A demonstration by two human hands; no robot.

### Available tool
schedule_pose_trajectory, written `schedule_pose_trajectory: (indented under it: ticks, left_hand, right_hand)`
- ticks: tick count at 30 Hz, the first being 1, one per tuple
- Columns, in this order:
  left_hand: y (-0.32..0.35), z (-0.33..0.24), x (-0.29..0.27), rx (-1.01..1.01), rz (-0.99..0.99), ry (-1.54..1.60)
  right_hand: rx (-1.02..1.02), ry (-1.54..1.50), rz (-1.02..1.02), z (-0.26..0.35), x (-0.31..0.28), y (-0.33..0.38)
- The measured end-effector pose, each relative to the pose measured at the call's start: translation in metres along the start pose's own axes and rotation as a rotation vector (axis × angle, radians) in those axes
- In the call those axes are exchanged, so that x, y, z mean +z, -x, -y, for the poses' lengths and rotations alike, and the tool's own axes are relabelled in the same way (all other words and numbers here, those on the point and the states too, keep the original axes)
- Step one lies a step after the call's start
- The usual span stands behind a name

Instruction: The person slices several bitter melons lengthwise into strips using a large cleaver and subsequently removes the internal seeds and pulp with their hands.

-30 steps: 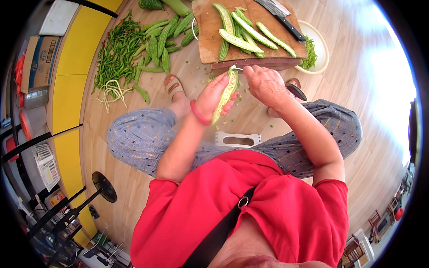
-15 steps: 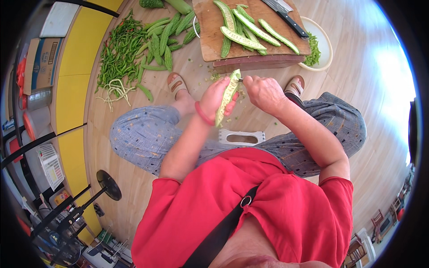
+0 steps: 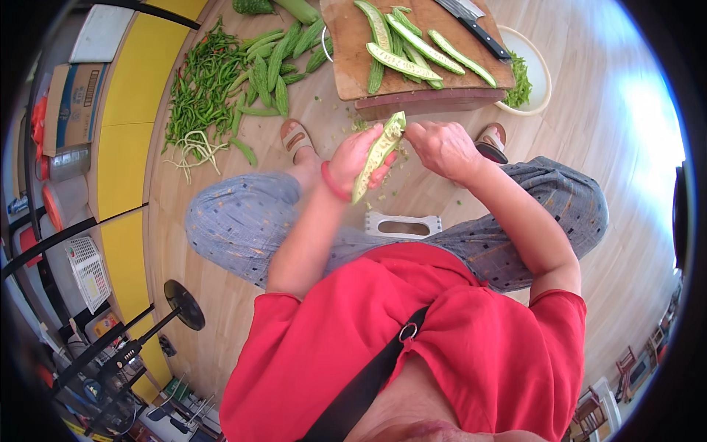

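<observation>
My left hand [image 3: 349,160] is wrapped round a halved bitter melon [image 3: 378,156], cut side up and tilted, its pale seedy core showing. At the upper end of that half, my right hand [image 3: 446,150] is closed, its fingertips close against the flesh. A small dark bit shows at those fingers, but what they grip is too hidden to name. Beyond both hands, several cut bitter melon halves [image 3: 403,62] lie on a wooden cutting board [image 3: 347,55]. A knife [image 3: 482,37] with a black handle rests at the board's right side.
Whole bitter melons [image 3: 280,65], a heap of green chilies [image 3: 197,92] and pale long beans [image 3: 195,152] lie on the floor at far left. Right of the board stands a white basin [image 3: 545,85] with chopped greens. A small stool [image 3: 402,225] is below me; scraps dot the floor.
The dark tip seen between my right hand and the melon half is now almost hidden. My right hand has shifted slightly right; the whole view has moved a little.
</observation>
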State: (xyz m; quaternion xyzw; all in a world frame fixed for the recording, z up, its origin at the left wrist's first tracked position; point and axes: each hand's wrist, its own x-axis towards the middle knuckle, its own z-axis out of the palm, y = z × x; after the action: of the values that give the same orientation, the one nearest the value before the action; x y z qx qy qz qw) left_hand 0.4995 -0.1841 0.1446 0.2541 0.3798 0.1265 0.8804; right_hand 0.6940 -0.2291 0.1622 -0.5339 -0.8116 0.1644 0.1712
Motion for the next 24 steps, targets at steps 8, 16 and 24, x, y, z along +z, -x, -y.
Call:
schedule_pose_trajectory:
  ticks: [8, 16, 24]
  left_hand:
    - [-0.002, -0.004, 0.011, 0.071, -0.177, 0.024]
    - [0.004, -0.011, 0.004, 0.028, -0.002, 0.065]
    - [0.003, -0.008, 0.011, 0.084, -0.148, -0.026]
  right_hand:
    - [0.060, 0.087, -0.177, -0.003, -0.020, -0.006]
    - [0.014, 0.086, -0.068, -0.002, -0.008, -0.013]
    - [-0.102, 0.151, -0.022, 0.005, -0.013, -0.010]
